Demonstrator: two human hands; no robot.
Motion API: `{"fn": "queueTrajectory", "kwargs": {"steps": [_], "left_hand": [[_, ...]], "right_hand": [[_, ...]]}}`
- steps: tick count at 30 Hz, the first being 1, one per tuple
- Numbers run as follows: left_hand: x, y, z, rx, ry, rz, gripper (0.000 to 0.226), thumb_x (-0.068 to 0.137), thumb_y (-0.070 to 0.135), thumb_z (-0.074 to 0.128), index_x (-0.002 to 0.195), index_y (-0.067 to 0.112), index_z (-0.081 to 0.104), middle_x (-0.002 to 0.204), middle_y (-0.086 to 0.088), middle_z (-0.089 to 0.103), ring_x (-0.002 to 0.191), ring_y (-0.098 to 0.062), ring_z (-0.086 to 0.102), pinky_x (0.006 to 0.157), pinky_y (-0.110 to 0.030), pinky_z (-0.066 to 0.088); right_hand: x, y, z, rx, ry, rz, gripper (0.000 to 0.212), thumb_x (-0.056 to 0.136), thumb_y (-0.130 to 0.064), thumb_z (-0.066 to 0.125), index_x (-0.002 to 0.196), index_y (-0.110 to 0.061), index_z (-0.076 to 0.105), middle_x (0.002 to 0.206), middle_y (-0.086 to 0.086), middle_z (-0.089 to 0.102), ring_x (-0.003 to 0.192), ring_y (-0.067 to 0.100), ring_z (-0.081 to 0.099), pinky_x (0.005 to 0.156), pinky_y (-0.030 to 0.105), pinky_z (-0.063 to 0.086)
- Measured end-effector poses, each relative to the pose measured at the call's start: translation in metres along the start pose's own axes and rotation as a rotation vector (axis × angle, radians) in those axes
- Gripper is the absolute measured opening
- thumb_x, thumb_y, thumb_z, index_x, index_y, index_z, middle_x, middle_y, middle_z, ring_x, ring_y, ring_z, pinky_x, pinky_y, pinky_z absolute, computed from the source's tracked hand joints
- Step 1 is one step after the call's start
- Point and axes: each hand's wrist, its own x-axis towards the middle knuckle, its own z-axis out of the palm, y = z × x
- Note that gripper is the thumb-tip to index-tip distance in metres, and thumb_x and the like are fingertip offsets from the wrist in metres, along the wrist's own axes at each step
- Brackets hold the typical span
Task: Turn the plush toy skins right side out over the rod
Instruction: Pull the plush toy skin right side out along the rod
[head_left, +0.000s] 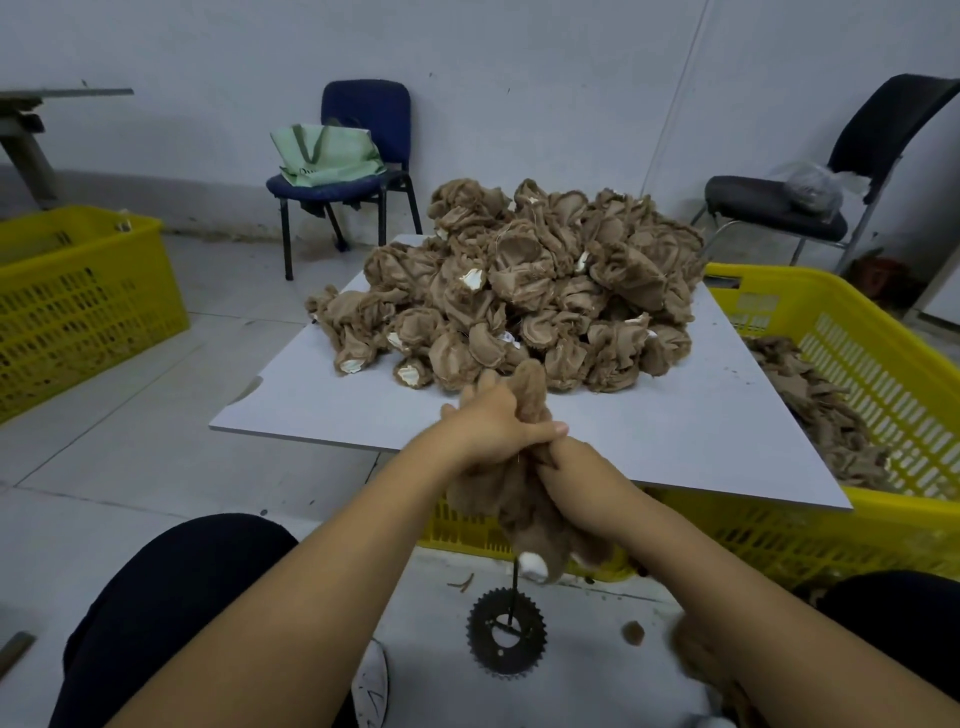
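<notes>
A brown plush skin (524, 499) hangs over a thin black rod (514, 592) that stands on a black gear-shaped base (506, 636) on the floor. My left hand (498, 421) grips the upper part of the skin, where a furry tip (530, 384) sticks up. Just below it, my right hand (576, 483) grips the bunched lower part. A white patch (535, 564) shows at the skin's bottom edge. A large pile of inside-out brown skins (519, 291) lies on the white board (675, 426) ahead.
A yellow crate (852, 374) holding several brown skins sits under the board at right. Another yellow crate (78, 301) stands at left. A blue chair (358, 156) with a green bag and a black chair (810, 202) stand by the wall. My knees flank the rod.
</notes>
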Motion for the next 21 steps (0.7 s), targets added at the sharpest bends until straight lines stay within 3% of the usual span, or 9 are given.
{"fn": "queueTrajectory", "kwargs": {"steps": [2, 3, 5, 7, 11, 14, 17, 19, 21], "left_hand": [[-0.005, -0.011, -0.018, 0.015, -0.011, 0.025, 0.104, 0.076, 0.069, 0.070, 0.155, 0.021, 0.023, 0.161, -0.009, 0.022, 0.141, -0.034, 0.035, 0.107, -0.051, 0.043], [-0.008, -0.018, -0.024, -0.026, -0.040, -0.017, 0.105, 0.076, 0.067, 0.072, 0.155, 0.022, 0.021, 0.160, -0.009, 0.025, 0.137, -0.034, 0.043, 0.094, -0.047, 0.052], [-0.018, -0.028, -0.029, -0.063, -0.114, -0.143, 0.102, 0.078, 0.064, 0.073, 0.154, 0.026, 0.016, 0.151, -0.011, 0.039, 0.112, -0.034, 0.064, 0.065, -0.042, 0.060], [-0.024, -0.033, -0.027, -0.132, -0.160, -0.194, 0.094, 0.079, 0.058, 0.077, 0.149, 0.029, 0.022, 0.130, -0.011, 0.050, 0.086, -0.032, 0.072, 0.057, -0.042, 0.062], [-0.030, -0.035, -0.027, -0.364, -0.137, -0.064, 0.083, 0.079, 0.019, 0.085, 0.144, 0.024, 0.034, 0.111, -0.004, 0.058, 0.095, -0.027, 0.068, 0.076, -0.044, 0.062], [-0.031, -0.032, -0.034, -0.408, 0.046, 0.081, 0.061, 0.077, -0.005, 0.080, 0.128, 0.015, 0.052, 0.114, -0.010, 0.059, 0.089, -0.024, 0.067, 0.072, -0.034, 0.062], [-0.032, -0.026, -0.043, -0.429, 0.320, 0.307, 0.045, 0.071, -0.012, 0.080, 0.110, 0.005, 0.066, 0.110, -0.010, 0.066, 0.099, -0.023, 0.066, 0.076, -0.031, 0.057], [-0.036, -0.019, -0.047, -0.468, 0.443, 0.479, 0.044, 0.070, -0.010, 0.083, 0.109, 0.005, 0.069, 0.108, -0.004, 0.069, 0.101, -0.016, 0.067, 0.080, -0.027, 0.056], [-0.042, -0.011, -0.048, -0.480, 0.531, 0.636, 0.046, 0.069, -0.011, 0.081, 0.110, 0.005, 0.068, 0.108, -0.003, 0.071, 0.101, -0.012, 0.068, 0.082, -0.027, 0.056]], "right_hand": [[-0.003, -0.003, -0.004, 0.180, 0.080, -0.012, 0.033, 0.100, -0.009, 0.040, 0.122, -0.014, 0.064, 0.117, 0.007, 0.067, 0.104, 0.025, 0.063, 0.092, 0.044, 0.053], [-0.004, -0.005, -0.005, 0.255, 0.099, 0.005, 0.030, 0.100, -0.008, 0.041, 0.113, -0.013, 0.067, 0.110, 0.008, 0.069, 0.100, 0.024, 0.065, 0.090, 0.046, 0.054], [-0.005, -0.008, -0.004, 0.385, 0.129, 0.039, 0.026, 0.098, -0.004, 0.043, 0.100, -0.007, 0.069, 0.099, 0.012, 0.071, 0.093, 0.028, 0.067, 0.086, 0.049, 0.055], [-0.006, -0.009, -0.004, 0.506, 0.155, 0.064, 0.026, 0.097, 0.000, 0.044, 0.095, -0.004, 0.069, 0.093, 0.014, 0.071, 0.090, 0.031, 0.068, 0.083, 0.046, 0.058], [-0.008, -0.014, -0.007, 0.729, 0.175, 0.086, 0.024, 0.099, 0.000, 0.047, 0.096, -0.010, 0.069, 0.089, 0.008, 0.073, 0.084, 0.023, 0.071, 0.066, 0.026, 0.059], [-0.009, -0.019, -0.014, 0.932, 0.158, 0.102, 0.017, 0.097, -0.008, 0.058, 0.108, -0.013, 0.070, 0.097, 0.007, 0.076, 0.090, 0.021, 0.074, 0.079, 0.036, 0.061], [-0.010, -0.023, -0.025, 0.972, 0.160, 0.074, 0.019, 0.091, -0.030, 0.071, 0.108, -0.021, 0.070, 0.098, -0.001, 0.077, 0.091, 0.016, 0.074, 0.074, 0.034, 0.059], [-0.015, -0.026, -0.030, 0.928, 0.155, 0.043, 0.028, 0.084, -0.048, 0.073, 0.101, -0.025, 0.069, 0.096, -0.006, 0.076, 0.090, 0.016, 0.074, 0.068, 0.034, 0.058], [-0.017, -0.029, -0.034, 0.973, 0.219, -0.057, 0.036, 0.079, -0.055, 0.073, 0.101, -0.026, 0.069, 0.097, -0.005, 0.075, 0.091, 0.017, 0.074, 0.068, 0.031, 0.059]]}}
